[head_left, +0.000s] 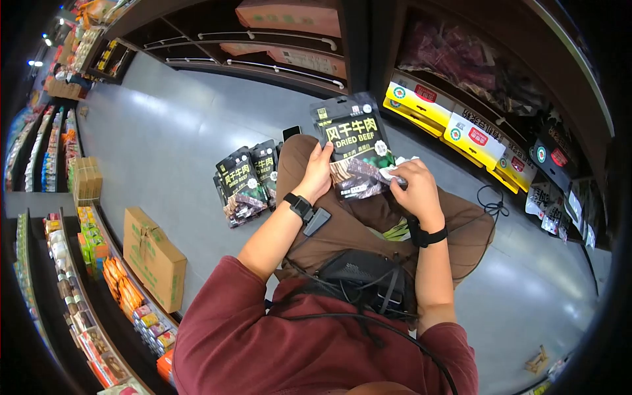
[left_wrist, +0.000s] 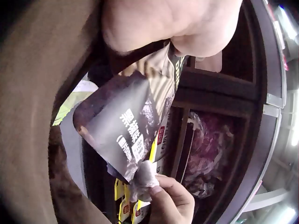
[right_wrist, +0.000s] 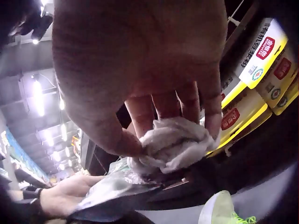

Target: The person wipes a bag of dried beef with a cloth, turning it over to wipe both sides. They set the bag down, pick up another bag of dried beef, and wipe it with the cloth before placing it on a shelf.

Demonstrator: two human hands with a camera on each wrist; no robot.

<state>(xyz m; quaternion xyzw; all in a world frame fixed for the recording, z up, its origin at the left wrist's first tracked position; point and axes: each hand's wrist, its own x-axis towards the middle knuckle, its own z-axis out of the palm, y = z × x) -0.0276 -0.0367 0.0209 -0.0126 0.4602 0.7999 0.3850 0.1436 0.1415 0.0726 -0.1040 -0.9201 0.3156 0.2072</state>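
My left hand (head_left: 317,172) grips the left edge of a black dried beef bag (head_left: 355,141), held up over my crossed legs with its printed front facing me. A crumpled white tissue (right_wrist: 173,144) is in my right hand (head_left: 418,191), pinched between thumb and fingers. In the head view the tissue lies against the lower right edge of the bag. The left wrist view shows the bag's lower corner with the tissue right at it. More dried beef bags (head_left: 242,184) stand grouped on the floor beside my left knee.
Ahead are dark shelves with pink packages (head_left: 289,16) and yellow-and-white boxes (head_left: 421,108). A cardboard carton (head_left: 155,260) sits on the floor to the left, near stocked shelves. A phone (head_left: 291,133) lies beyond my knee. A black pouch (head_left: 359,273) with cables rests on my lap.
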